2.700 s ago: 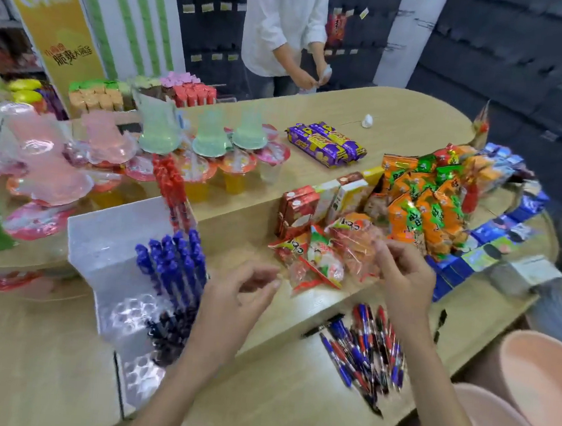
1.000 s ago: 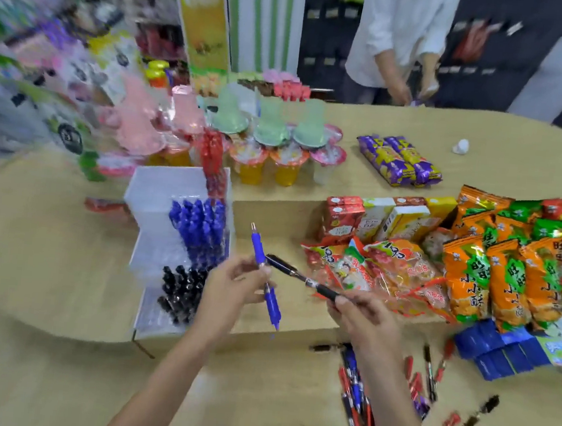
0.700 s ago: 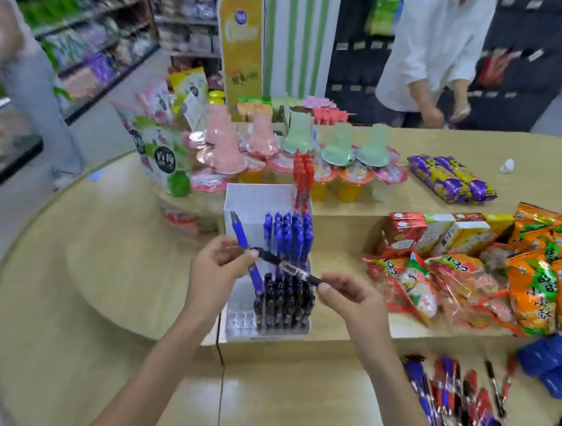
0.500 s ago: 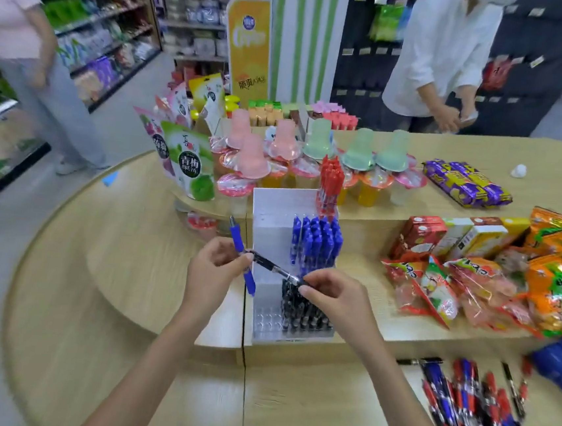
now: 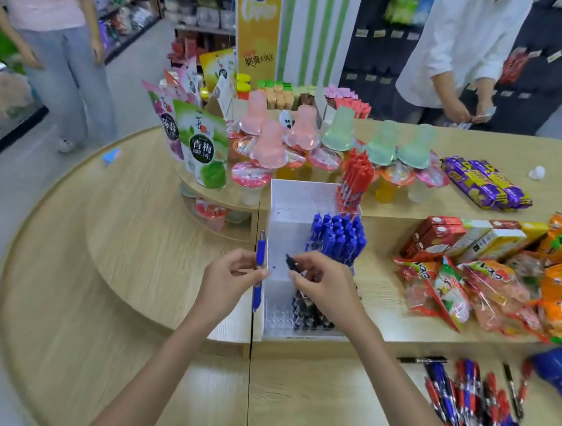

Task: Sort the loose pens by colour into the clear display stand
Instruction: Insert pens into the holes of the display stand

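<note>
Standing at the front edge of the raised wooden shelf (image 5: pixel 147 234), the clear display stand (image 5: pixel 294 203) is occupying the centre of the frame. To its left, bare wood is running out to the shelf's curved rim. To its right, a narrow strip of bare wood is separating it from the snack packets (image 5: pixel 464 292). Red pens (image 5: pixel 355 178) are filling the stand's back tier, blue pens (image 5: pixel 337 235) the middle one and black pens (image 5: pixel 311 313) the front one, all on the right side. Empty holes are showing in the front row's left part.

Just outside the stand's left wall, the left hand (image 5: pixel 232 277) is pinching a blue pen (image 5: pixel 256 293) at mid-barrel between thumb and fingertips. Its long axis is running straight up and down the frame; which end is the tip I cannot tell.

Over the front tier, the right hand (image 5: pixel 324 285) is curling its fingers round a black pen (image 5: pixel 290 262). Only a short dark end is showing, pointing to the upper left, with the rest hidden under the hand.

At the lower right, the loose pens (image 5: pixel 470 403) are lying in a mixed heap on the lower counter (image 5: pixel 88 348), which is lying bare at the lower left.
</note>
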